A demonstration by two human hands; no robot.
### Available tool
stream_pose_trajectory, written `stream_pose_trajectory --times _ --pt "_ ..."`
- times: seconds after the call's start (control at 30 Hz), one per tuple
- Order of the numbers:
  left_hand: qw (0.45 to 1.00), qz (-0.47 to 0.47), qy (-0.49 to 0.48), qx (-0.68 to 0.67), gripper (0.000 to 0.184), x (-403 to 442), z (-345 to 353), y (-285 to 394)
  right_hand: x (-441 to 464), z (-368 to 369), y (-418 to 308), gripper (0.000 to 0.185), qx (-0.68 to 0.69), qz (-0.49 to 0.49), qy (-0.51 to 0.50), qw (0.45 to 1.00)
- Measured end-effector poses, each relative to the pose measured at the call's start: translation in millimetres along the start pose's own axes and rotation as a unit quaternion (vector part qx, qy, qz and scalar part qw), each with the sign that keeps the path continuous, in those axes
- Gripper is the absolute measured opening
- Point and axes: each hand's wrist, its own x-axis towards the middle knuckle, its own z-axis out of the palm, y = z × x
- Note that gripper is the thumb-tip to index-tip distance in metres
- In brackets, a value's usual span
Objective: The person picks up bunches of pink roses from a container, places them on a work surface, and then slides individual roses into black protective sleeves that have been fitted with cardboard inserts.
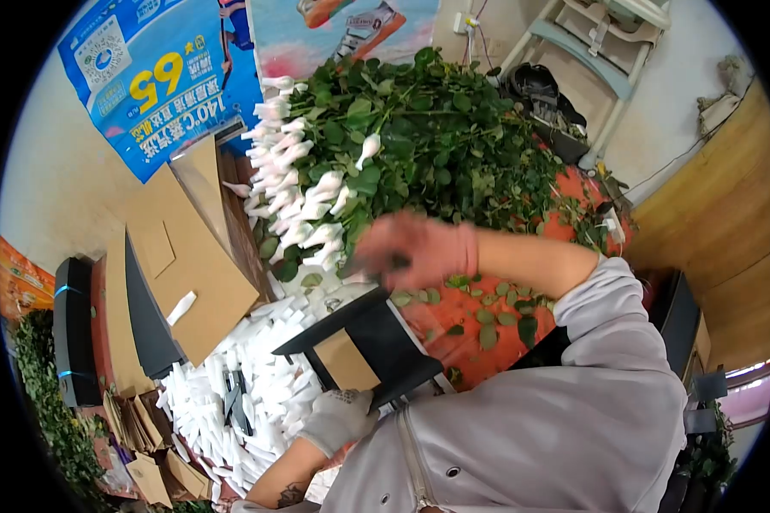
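Note:
My left hand (342, 417), in a whitish glove, grips the lower edge of a black folded board (385, 342). On that board, close to my fingers, lies a brown cardboard piece (346, 359). My right hand (419, 250), in a pink glove, is smeared by motion just above the board's far edge, so its fingers cannot be read. Beyond it lies a large pile of leafy rose stems (436, 145). Their buds, covered in white sleeves (287, 184), point left. A heap of white sleeves (257, 385) spreads left of the board, with a dark object (238, 402) among them.
Flat cardboard sheets (167, 265) lean at the left, one carrying a loose white sleeve (181, 308). Loose leaves (496, 321) litter the red table cover (462, 342). A pale high chair (607, 77) and a dark bag (535, 90) stand at the back right.

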Motion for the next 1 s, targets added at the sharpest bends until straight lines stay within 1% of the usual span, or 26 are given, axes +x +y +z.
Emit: stream_pose_trajectory --times 0.03,0.07,0.1,0.13,0.17,0.2,0.27,0.3,0.33,0.37,0.4,0.43,0.47,0.53,0.6,0.63,0.67,0.7,0.73,0.77,0.8,0.83,0.9,0.93,0.97,1.0 --pt "0.999 0.002 -0.035 0.000 0.044 0 -6 1 10 -29 21 0.039 -0.180 -0.025 0.023 0.983" --pt "0.999 0.004 -0.033 0.004 0.044 -4 -8 -1 11 -40 69 0.038 -0.369 -0.048 0.106 0.922" --pt "0.999 0.030 0.004 -0.019 0.052 -10 -6 -4 18 -67 66 0.036 -0.344 0.100 0.075 0.931" --pt "0.997 0.056 0.041 -0.040 0.060 -13 -10 -8 21 -77 103 0.034 -0.406 0.141 0.134 0.893" --pt "0.993 0.085 0.080 -0.024 0.064 -14 -22 -7 28 -91 133 0.031 -0.447 0.185 0.097 0.870" --pt "0.993 0.080 0.084 -0.015 0.064 -14 -41 -2 34 -98 155 0.033 -0.525 0.151 0.115 0.830" --pt "0.990 0.062 0.075 -0.103 0.057 -13 -86 12 61 -115 179 0.040 -0.566 0.197 -0.028 0.800" --pt "0.982 0.049 0.109 -0.146 0.050 -13 -107 20 69 -117 178 0.040 -0.593 0.194 -0.055 0.780" --pt "0.963 0.061 0.181 -0.189 0.043 -9 -115 18 74 -114 202 0.030 -0.651 0.116 -0.025 0.749" --pt "0.960 0.040 0.213 -0.178 0.040 -6 -128 19 82 -111 225 0.020 -0.651 0.148 -0.057 0.742" --pt "0.955 0.020 0.244 -0.169 0.037 0 -142 21 87 -111 222 0.015 -0.650 0.180 -0.091 0.733" --pt "0.957 0.033 0.268 -0.103 0.036 5 -155 17 87 -113 222 0.020 -0.633 0.160 -0.090 0.752" --pt "0.953 0.022 0.281 -0.113 0.035 12 -167 14 86 -121 228 0.020 -0.632 0.158 -0.086 0.754" --pt "0.941 0.029 0.332 -0.059 0.033 28 -183 -8 82 -140 244 0.020 -0.591 0.043 0.146 0.792" --pt "0.939 -0.017 0.324 -0.112 0.032 43 -206 -21 72 -191 178 0.022 -0.513 0.139 0.241 0.812" --pt "0.933 -0.021 0.331 -0.139 0.032 55 -208 -41 71 -218 205 0.023 -0.502 0.103 0.372 0.774" --pt "0.931 -0.020 0.334 -0.144 0.032 64 -211 -45 66 -250 199 0.027 -0.428 0.122 0.447 0.776" --pt "0.922 -0.022 0.342 -0.180 0.033 72 -213 -47 58 -273 164 0.033 -0.283 0.136 0.520 0.794" --pt "0.911 -0.025 0.349 -0.218 0.034 78 -211 -48 54 -296 152 0.037 -0.282 0.125 0.568 0.763" --pt "0.923 -0.007 0.343 -0.173 0.034 82 -207 -49 50 -324 159 0.028 -0.306 0.058 0.616 0.723" --pt "0.932 -0.006 0.305 -0.196 0.034 82 -208 -40 52 -344 165 0.021 -0.324 -0.009 0.662 0.676" --pt "0.940 0.005 0.291 -0.177 0.035 86 -205 -39 66 -348 155 0.021 -0.321 -0.011 0.660 0.679" --pt "0.948 0.012 0.276 -0.158 0.035 96 -199 -41 97 -350 143 0.030 -0.358 -0.077 0.618 0.696" --pt "0.950 0.022 0.275 -0.147 0.035 103 -198 -43 125 -353 177 0.026 -0.624 -0.011 0.551 0.554" --pt "0.951 0.032 0.274 -0.137 0.035 108 -198 -43 150 -331 183 0.027 -0.545 0.101 0.483 0.678" --pt "0.951 0.030 0.275 -0.137 0.035 110 -200 -40 157 -294 168 0.018 -0.657 0.064 0.458 0.596"
